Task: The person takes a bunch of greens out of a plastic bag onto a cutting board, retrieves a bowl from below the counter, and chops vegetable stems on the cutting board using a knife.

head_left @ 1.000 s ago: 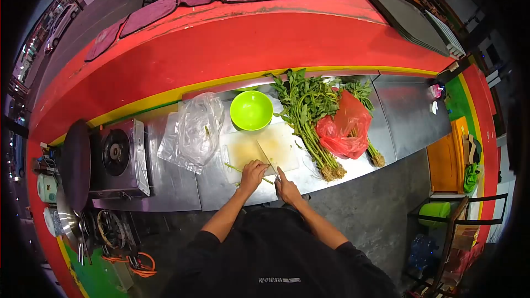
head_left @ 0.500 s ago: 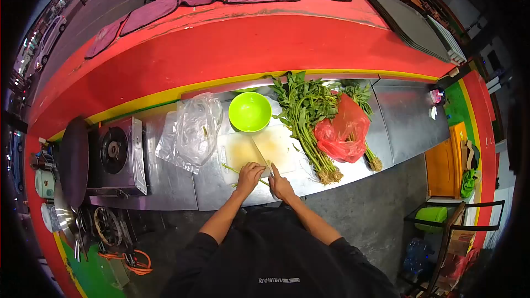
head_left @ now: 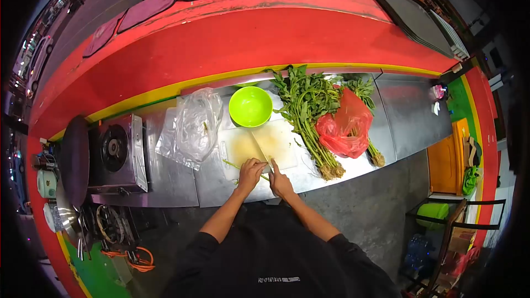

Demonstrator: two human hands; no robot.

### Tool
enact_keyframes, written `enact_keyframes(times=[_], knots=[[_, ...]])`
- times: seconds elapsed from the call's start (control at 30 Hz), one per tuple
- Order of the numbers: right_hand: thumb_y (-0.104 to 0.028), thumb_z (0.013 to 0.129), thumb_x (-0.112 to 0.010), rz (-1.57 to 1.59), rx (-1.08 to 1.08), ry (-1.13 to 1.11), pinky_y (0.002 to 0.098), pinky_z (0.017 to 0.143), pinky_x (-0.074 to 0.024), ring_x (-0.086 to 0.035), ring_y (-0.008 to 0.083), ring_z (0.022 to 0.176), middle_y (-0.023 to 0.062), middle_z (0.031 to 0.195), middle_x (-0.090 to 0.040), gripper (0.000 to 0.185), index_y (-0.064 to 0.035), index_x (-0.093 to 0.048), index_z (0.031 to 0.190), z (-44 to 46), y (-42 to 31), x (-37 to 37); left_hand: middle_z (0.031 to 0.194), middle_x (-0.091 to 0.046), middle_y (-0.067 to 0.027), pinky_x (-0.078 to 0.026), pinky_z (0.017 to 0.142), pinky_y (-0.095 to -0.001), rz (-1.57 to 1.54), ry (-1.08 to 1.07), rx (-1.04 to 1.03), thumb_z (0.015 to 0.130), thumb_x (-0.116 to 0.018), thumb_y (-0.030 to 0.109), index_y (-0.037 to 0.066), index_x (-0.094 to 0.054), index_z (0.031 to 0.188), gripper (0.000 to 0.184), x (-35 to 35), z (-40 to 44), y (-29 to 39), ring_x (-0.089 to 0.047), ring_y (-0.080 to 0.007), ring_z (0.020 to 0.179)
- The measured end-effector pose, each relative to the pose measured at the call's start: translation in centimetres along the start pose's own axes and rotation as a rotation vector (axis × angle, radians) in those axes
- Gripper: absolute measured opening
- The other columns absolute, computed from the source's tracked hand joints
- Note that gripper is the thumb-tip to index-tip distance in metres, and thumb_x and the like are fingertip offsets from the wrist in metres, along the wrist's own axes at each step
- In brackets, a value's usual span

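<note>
My right hand is wrapped round the handle of a kitchen knife, its blade pointing away from me over the white cutting board. Closed on a thin green vegetable stem, my left hand rests at the board's near side, close against the blade. Part of the stem sticks out to the left, and my fingers hide its middle. Just beyond the board stands a lime-green bowl. To the right lies a bundle of leafy greens, its roots toward me.
A red plastic bag lies over more greens on the right. Clear plastic bags lie left of the board on the steel counter. Farther left is a gas stove. A red wall runs along the back.
The camera view has shifted slightly. My left hand and the stem have moved a little up and closer to the blade; the knife stays in my right hand.
</note>
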State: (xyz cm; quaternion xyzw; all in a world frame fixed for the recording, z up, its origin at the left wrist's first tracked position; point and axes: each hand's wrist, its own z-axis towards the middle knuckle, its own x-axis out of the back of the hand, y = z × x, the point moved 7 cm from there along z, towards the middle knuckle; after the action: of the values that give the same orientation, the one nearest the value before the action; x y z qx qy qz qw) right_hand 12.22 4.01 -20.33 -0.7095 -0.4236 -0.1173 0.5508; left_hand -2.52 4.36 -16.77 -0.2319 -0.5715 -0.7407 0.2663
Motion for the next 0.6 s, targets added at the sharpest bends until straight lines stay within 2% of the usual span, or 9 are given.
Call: enact_keyframes(times=[0.13, 0.2, 0.27, 0.33, 0.47, 0.6], knots=[[-0.029, 0.103, -0.049, -0.021, -0.011, -0.013, 0.063, 0.076, -0.049, -0.064, 0.0561, 0.079, 0.0362, 0.084, -0.067, 0.065, -0.0148, -0.02, 0.16, 0.7, -0.3, 0.3, 0.09, -0.066, -0.0071, -0.048, 0.077, -0.0423, -0.013, 0.035, -0.059, 0.087, -0.07, 0.011, 0.009, -0.076, 0.101, 0.015, 0.1, 0.3, -0.1, -0.063, -0.0293, 0.088], [-0.031, 0.103, -0.05, 0.008, -0.011, -0.019, 0.063, 0.078, -0.0484, -0.064, 0.0564, 0.08, 0.0365, 0.085, -0.067, 0.065, -0.0146, -0.021, 0.16, 0.4, -0.3, 0.5, 0.09, -0.067, -0.0075, -0.048, 0.077, -0.0423, -0.048, 0.041, -0.039, 0.087, -0.07, 0.011, 0.008, -0.076, 0.099, 0.014, 0.3, 0.3, -0.1, -0.063, -0.0295, 0.087], [-0.031, 0.103, -0.051, 0.032, -0.006, -0.022, 0.0627, 0.076, -0.0483, -0.064, 0.0559, 0.079, 0.0355, 0.084, -0.067, 0.066, -0.0142, -0.021, 0.16, -0.4, -0.2, 0.7, 0.09, -0.067, -0.0113, -0.049, 0.079, -0.0427, -0.048, 0.025, -0.021, 0.088, -0.069, 0.009, 0.002, -0.075, 0.1, 0.014, 0.3, 0.3, -0.2, -0.063, -0.0323, 0.087], [-0.03, 0.103, -0.051, -0.002, -0.071, -0.048, 0.0621, 0.075, -0.0485, -0.064, 0.0554, 0.078, 0.0348, 0.083, -0.067, 0.068, -0.0137, -0.019, 0.16, -1.5, 0.8, 0.2, 0.09, -0.068, -0.0117, -0.049, 0.079, -0.0427, -0.042, 0.024, -0.021, 0.089, -0.069, 0.01, 0.003, -0.075, 0.099, 0.014, 0.5, 0.3, -0.1, -0.063, -0.0326, 0.086], [-0.028, 0.103, -0.051, 0.021, -0.003, 0.002, 0.0622, 0.074, -0.0485, -0.064, 0.055, 0.075, 0.0348, 0.079, -0.067, 0.072, -0.0142, -0.013, 0.162, -2.6, 1.2, -0.1, 0.089, -0.068, -0.0114, -0.048, 0.08, -0.0422, -0.043, 0.021, 0.003, 0.089, -0.069, 0.011, 0.003, -0.075, 0.099, 0.014, 0.6, 0.5, 0.0, -0.063, -0.0322, 0.088], [-0.028, 0.104, -0.048, -0.029, -0.038, -0.017, 0.0623, 0.074, -0.05, -0.065, 0.0539, 0.075, 0.0346, 0.08, -0.067, 0.071, -0.0137, -0.009, 0.162, -1.3, 0.7, -0.6, 0.09, -0.067, -0.0103, -0.047, 0.08, -0.042, -0.049, -0.004, -0.024, 0.089, -0.068, 0.009, 0.004, -0.076, 0.1, 0.014, 0.5, 0.3, 0.1, -0.062, -0.0308, 0.088]])
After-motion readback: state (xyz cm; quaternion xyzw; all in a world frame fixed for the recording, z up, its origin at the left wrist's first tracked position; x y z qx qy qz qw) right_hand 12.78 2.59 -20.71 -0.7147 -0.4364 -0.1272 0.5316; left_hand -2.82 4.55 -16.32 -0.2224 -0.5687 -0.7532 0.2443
